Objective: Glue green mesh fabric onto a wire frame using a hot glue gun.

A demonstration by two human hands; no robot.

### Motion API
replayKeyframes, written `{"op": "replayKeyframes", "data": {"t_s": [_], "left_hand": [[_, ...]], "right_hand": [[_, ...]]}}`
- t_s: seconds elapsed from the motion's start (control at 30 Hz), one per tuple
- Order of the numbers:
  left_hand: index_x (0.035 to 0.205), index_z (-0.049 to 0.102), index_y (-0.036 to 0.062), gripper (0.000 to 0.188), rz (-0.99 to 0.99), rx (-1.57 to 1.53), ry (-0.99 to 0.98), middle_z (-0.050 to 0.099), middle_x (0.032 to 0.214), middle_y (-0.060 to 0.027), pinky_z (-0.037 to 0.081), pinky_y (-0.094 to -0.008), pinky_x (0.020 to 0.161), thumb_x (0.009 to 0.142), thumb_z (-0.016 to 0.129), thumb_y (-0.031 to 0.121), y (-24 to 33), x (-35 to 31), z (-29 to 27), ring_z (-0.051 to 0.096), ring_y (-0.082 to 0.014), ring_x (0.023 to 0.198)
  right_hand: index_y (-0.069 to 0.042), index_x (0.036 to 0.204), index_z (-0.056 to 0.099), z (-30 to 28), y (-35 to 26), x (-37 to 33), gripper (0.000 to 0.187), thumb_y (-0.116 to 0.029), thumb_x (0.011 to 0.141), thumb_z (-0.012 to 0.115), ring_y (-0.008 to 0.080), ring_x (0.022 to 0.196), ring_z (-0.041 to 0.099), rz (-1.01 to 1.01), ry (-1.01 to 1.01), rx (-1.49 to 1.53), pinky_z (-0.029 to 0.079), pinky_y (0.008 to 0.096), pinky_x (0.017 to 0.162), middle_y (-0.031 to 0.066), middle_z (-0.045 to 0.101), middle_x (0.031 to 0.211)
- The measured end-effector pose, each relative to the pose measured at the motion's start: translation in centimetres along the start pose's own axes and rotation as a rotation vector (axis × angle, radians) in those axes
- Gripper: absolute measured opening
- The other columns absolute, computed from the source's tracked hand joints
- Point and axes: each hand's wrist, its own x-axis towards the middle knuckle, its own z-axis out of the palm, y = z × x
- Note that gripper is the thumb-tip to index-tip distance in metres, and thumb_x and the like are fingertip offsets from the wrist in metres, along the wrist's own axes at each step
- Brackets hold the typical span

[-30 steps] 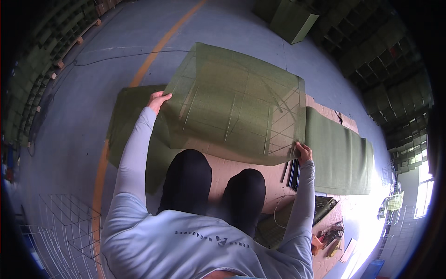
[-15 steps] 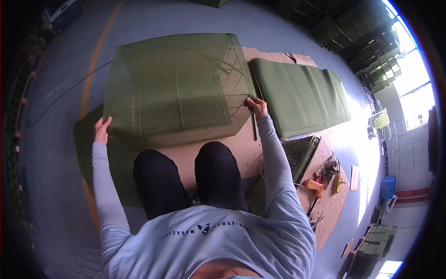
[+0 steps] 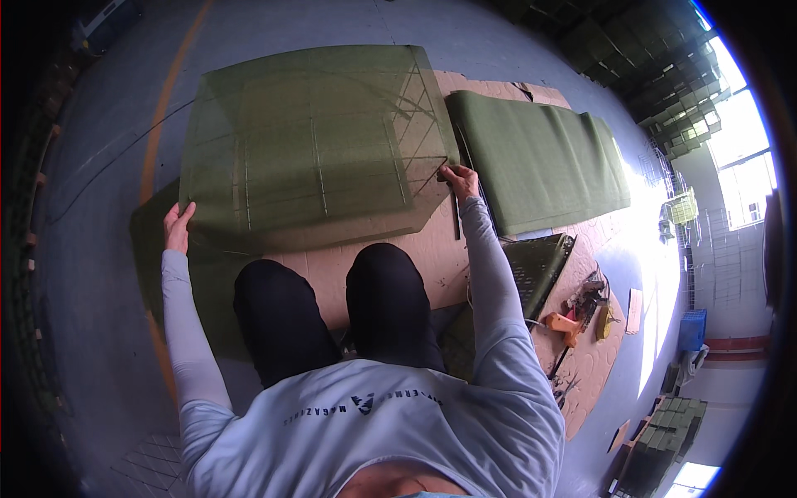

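Grey floor (image 3: pixel 95 166) surrounds the work which I watch. Left hand (image 3: pixel 178 226) and right hand (image 3: pixel 461 180), well apart, each pinch a green mesh sheet (image 3: pixel 315 141) before dark-clothed knees (image 3: pixel 388 286); beneath lies cardboard (image 3: pixel 332 274), beside it green cloth (image 3: pixel 540 166).

Set indoors on grey-blue floor (image 3: pixel 91 257), crossed at left by orange line (image 3: pixel 158 133). Lit from bright window (image 3: pixel 745 187) at right, blown out white on floor nearby. Bounded at right by pale wall (image 3: pixel 747 278) with red band (image 3: pixel 739 349). Stacked at upper right with dark green boxes (image 3: pixel 618 62).
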Motion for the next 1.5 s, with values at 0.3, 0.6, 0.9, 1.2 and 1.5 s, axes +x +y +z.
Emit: {"op": "replayKeyframes", "data": {"t_s": [0.3, 0.6, 0.9, 1.2, 1.5], "left_hand": [[0.105, 0.053, 0.0007, 0.028, 0.099, 0.095, 0.043, 0.057, 0.100, -0.0028, 0.038, -0.0223, 0.081, 0.080, 0.057, 0.013, -0.7, 0.2, 0.6, 0.051, -0.0085, 0.089], [0.103, 0.054, 0.0013, 0.027, 0.152, 0.155, 0.145, 0.057, 0.094, 0.0006, 0.038, -0.0204, 0.076, 0.079, 0.058, 0.013, -0.7, -0.6, 1.1, 0.050, -0.0061, 0.083], [0.101, 0.054, 0.0016, 0.028, 0.192, 0.111, 0.195, 0.058, 0.092, 0.0004, 0.040, -0.0205, 0.073, 0.076, 0.061, 0.013, -1.6, -0.9, 1.2, 0.051, -0.0055, 0.080], [0.096, 0.058, 0.0000, 0.024, 0.084, 0.064, 0.166, 0.059, 0.087, 0.0007, 0.039, -0.0194, 0.071, 0.075, 0.062, 0.010, -2.7, 0.4, 0.7, 0.051, -0.0045, 0.076], [0.094, 0.060, 0.0003, 0.020, 0.254, 0.241, 0.253, 0.059, 0.086, 0.0024, 0.039, -0.0205, 0.073, 0.076, 0.062, 0.009, 0.0, 1.9, 0.6, 0.049, -0.0044, 0.077]], "right_hand": [[0.002, 0.081, 0.062, 0.3, 1.2, -0.2, 0.018, -0.014, 0.073, 0.064, 0.0122, 0.061, 0.058, -0.004, 0.022, -0.070, 0.043, 0.0227, 0.060, 0.0056, 0.062, 0.070], [0.004, 0.077, 0.061, 0.5, 2.5, 1.2, 0.020, -0.016, 0.075, 0.063, 0.0123, 0.061, 0.057, -0.110, -0.006, -0.071, 0.044, 0.0235, 0.059, 0.0073, 0.062, 0.068], [0.001, 0.075, 0.060, 0.3, 4.5, 1.8, 0.013, -0.005, 0.068, 0.069, 0.0120, 0.059, 0.056, -0.076, -0.023, -0.087, 0.046, 0.0240, 0.058, 0.0050, 0.060, 0.069], [0.001, 0.086, 0.060, 0.4, 4.8, 1.5, 0.024, -0.004, 0.065, 0.070, 0.0121, 0.065, 0.057, -0.032, 0.057, 0.029, 0.046, 0.0245, 0.060, 0.0057, 0.062, 0.078], [0.001, 0.081, 0.063, 1.8, -1.6, 2.6, 0.023, -0.015, 0.067, 0.069, 0.0106, 0.067, 0.058, -0.123, 0.028, -0.432, 0.045, 0.0241, 0.064, 0.0057, 0.064, 0.073]]}}
